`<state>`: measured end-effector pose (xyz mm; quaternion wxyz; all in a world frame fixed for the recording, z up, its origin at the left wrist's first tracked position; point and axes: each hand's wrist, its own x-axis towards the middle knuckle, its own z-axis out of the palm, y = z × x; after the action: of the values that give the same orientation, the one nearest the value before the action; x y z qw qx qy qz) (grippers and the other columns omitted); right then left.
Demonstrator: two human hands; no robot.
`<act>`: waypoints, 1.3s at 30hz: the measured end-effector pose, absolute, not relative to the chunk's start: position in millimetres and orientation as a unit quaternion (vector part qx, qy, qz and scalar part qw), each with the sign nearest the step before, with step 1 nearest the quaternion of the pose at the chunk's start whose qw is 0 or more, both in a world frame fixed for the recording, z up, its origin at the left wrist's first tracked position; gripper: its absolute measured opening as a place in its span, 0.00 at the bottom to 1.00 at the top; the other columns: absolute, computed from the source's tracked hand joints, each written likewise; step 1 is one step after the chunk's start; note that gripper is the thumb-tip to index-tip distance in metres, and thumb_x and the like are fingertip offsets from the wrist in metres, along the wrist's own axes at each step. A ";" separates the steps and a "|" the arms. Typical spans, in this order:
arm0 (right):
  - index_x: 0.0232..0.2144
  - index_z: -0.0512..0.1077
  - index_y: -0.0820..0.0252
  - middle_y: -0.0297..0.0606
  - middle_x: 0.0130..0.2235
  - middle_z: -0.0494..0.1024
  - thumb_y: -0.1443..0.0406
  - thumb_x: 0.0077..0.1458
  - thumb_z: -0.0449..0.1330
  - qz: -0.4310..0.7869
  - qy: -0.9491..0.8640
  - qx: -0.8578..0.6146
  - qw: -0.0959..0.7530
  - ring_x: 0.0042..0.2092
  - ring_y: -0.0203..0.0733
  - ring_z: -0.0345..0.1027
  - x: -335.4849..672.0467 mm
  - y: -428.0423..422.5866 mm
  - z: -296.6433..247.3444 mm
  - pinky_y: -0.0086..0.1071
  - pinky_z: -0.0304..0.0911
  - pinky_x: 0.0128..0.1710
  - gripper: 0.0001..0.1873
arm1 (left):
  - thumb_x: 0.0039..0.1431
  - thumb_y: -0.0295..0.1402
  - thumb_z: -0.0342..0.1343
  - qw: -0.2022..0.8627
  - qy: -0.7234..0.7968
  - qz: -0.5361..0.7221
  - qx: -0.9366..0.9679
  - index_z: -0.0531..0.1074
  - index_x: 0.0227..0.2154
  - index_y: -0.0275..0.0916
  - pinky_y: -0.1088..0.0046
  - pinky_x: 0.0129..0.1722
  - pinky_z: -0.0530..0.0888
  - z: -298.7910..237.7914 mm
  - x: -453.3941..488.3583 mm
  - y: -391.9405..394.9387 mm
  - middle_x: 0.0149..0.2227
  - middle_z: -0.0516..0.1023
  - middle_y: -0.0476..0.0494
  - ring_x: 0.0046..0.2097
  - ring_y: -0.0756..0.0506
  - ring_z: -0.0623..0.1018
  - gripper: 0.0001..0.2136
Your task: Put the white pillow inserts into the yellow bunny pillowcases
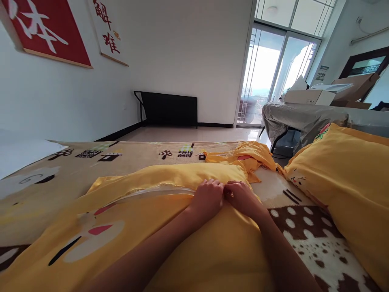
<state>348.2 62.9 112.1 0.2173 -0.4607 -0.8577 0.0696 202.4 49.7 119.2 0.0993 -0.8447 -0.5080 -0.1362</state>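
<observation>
Patterned blanket (136, 152) is spreading across under everything; brown dotted patches are showing at right. Yellow pillow (152, 215) is lying flat on it, front and centre, directly below both arms, white-and-pink print facing up at left. Second pillow (349, 174), also yellow, is resting at far right, apart from both hands. Crumpled yellow cloth (255, 156) is lying just past the near pillow's far right corner.

Left arm (152, 253) is slanting from bottom left up toward centre, forearm low over the pillow. Right arm (279, 247) is slanting from bottom right up and leftward, mirroring it; the two are making a steep V, wrists nearly level with each other.

Left hand (209, 197) is resting back up, knuckles high, fingers bending in and closing on the pillow's cloth at the edge of its opening; fingertips are hiding underneath. Right hand (243, 198) is tilting inward, fingers curling tight, thumb and forefinger pinching the same cloth edge right beside the left knuckles. Hands are almost meeting, maybe touching; can't tell exactly. Neither hand is spreading open.

White strip (158, 188) is showing along the opening, curving left from the left hand.
</observation>
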 end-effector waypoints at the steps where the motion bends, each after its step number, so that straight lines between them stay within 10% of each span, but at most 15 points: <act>1: 0.26 0.74 0.60 0.34 0.31 0.76 0.73 0.52 0.55 0.073 -0.857 -0.462 0.218 0.33 0.34 0.65 348.9 64.1 111.6 0.27 0.53 0.34 0.09 | 0.59 0.27 0.46 0.104 -0.510 -0.135 -0.843 0.73 0.31 0.34 0.62 0.38 0.69 119.8 202.2 49.0 0.33 0.77 0.38 0.38 0.40 0.76 0.10; 13: 0.28 0.75 0.59 0.35 0.33 0.77 0.70 0.52 0.56 0.107 -0.839 -0.488 0.218 0.35 0.35 0.66 352.2 68.7 111.3 0.26 0.53 0.34 0.08 | 0.57 0.27 0.45 0.231 -0.563 -0.108 -0.786 0.72 0.29 0.33 0.59 0.36 0.65 125.7 172.2 30.6 0.30 0.76 0.37 0.34 0.39 0.76 0.10; 39: 0.31 0.72 0.58 0.35 0.32 0.76 0.68 0.54 0.52 0.032 -0.841 -0.497 0.213 0.36 0.39 0.68 346.5 61.0 104.0 0.33 0.54 0.41 0.08 | 0.65 0.31 0.39 0.142 -0.647 -0.114 -0.740 0.70 0.32 0.38 0.61 0.37 0.66 122.7 62.8 -1.8 0.31 0.78 0.44 0.33 0.40 0.77 0.14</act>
<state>346.5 61.0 104.0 0.2133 -0.4970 -0.8405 0.0320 62.8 -1.8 122.7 0.1418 -0.7400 -0.6474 -0.1144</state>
